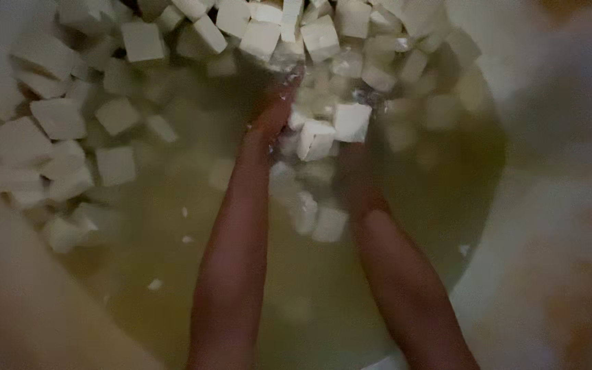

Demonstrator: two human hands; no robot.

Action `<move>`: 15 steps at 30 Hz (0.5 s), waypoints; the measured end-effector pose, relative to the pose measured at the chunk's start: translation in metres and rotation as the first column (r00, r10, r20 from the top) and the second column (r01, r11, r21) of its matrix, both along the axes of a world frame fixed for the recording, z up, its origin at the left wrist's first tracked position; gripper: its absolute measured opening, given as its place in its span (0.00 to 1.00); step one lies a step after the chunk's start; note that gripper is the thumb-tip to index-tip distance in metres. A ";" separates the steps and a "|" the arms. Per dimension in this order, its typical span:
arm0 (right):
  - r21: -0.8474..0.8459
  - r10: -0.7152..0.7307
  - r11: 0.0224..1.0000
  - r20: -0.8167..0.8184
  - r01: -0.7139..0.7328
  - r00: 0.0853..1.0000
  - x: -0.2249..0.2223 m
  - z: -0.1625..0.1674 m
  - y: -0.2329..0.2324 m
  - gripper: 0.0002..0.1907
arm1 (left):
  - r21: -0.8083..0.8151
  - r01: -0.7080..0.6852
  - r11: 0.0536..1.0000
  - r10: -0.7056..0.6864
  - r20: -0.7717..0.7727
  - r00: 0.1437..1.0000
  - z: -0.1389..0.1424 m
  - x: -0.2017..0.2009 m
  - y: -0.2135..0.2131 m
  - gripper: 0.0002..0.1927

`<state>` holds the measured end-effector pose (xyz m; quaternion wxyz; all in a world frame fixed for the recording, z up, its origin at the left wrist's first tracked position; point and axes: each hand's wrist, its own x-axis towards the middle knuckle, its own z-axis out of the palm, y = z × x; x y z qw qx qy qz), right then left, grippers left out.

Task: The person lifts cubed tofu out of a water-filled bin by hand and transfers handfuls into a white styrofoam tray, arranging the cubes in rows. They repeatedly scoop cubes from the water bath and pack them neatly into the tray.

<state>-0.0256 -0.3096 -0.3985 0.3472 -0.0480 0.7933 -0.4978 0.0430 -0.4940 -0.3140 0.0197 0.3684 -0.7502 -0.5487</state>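
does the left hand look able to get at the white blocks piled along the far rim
Probably yes: the left hand is sunk in the cloudy liquid just short of the piled white blocks, with nothing between.

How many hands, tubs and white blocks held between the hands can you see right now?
Hands: 2, the left hand and the right hand, both partly sunk in the cloudy liquid.
Tub: 1, pale and round.
White blocks lifted between the hands: 2.
Total: 5.
Loose white cubes floating around them are too many and too blurred to count.
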 end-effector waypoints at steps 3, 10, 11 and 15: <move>-0.012 -0.008 1.000 0.011 0.008 1.000 0.002 0.001 -0.001 0.24 | 0.002 0.017 1.000 -0.017 0.003 1.000 -0.004 0.002 0.000 0.34; -0.048 -0.047 0.998 -0.005 0.047 0.999 0.002 0.026 -0.004 0.24 | 0.007 -0.009 1.000 0.010 -0.044 0.999 0.012 -0.001 0.006 0.33; -0.063 -0.063 0.996 -0.020 0.061 0.998 0.001 0.032 -0.006 0.24 | 0.010 -0.013 1.000 0.014 -0.056 0.998 0.017 -0.002 0.009 0.33; -0.136 -0.120 0.984 -0.027 0.116 0.992 -0.001 0.057 -0.017 0.24 | 0.017 -0.044 0.999 0.045 -0.091 0.995 0.031 -0.004 0.018 0.33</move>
